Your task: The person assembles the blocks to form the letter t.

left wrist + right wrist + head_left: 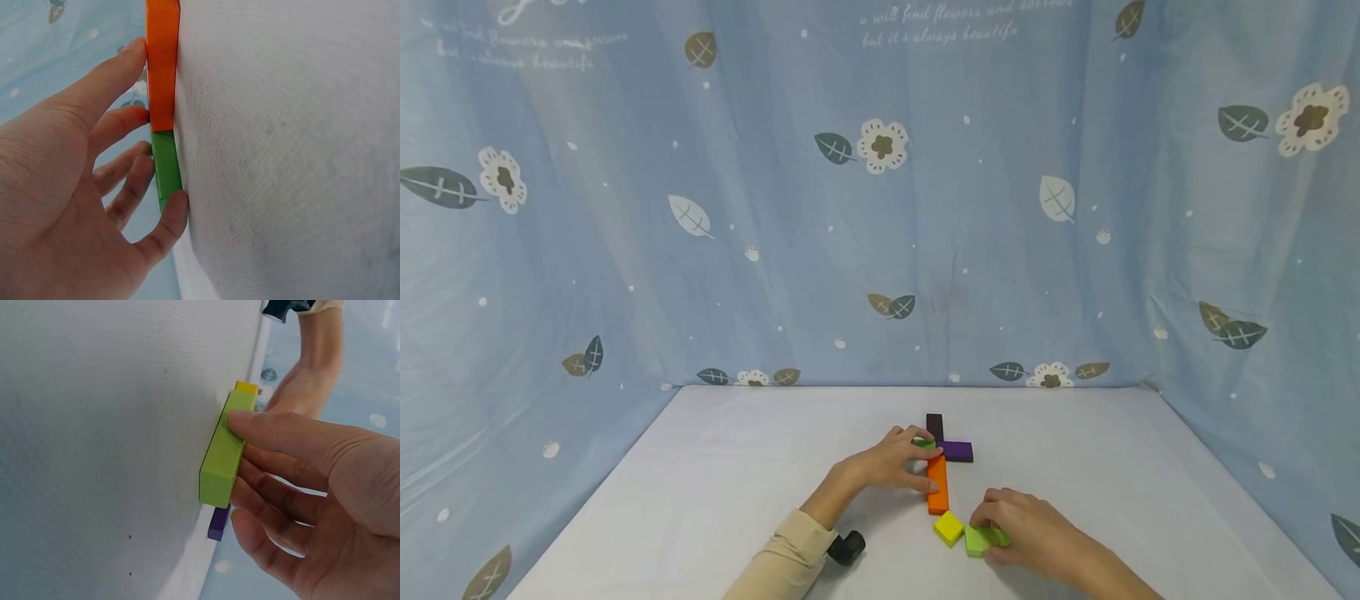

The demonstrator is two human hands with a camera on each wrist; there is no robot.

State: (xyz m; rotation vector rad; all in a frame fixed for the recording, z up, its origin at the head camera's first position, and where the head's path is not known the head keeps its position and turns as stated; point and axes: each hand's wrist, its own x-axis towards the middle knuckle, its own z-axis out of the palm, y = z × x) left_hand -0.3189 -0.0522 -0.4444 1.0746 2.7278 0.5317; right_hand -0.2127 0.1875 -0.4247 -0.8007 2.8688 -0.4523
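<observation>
In the head view, my left hand (pixel 889 462) lies over a group of blocks joined in a cross. Its thumb touches the side of the orange block (pixel 937 496), and its fingers reach over the green block (pixel 165 164), with the little finger at that block's end. A black block (pixel 934 426) points away from me, and a purple block (pixel 958 452) points right. My right hand (pixel 1033 532) pinches a light green block (pixel 223 447) between thumb and fingers, low over the table. At that block's left corner sits a yellow block (pixel 949 528), just below the orange one.
A white cloth (pixel 737 467) covers the table. Blue curtains (pixel 880 217) printed with leaves and flowers stand at the back and both sides. A black device (pixel 847 548) sits at my left wrist, beside the beige sleeve (pixel 793 550).
</observation>
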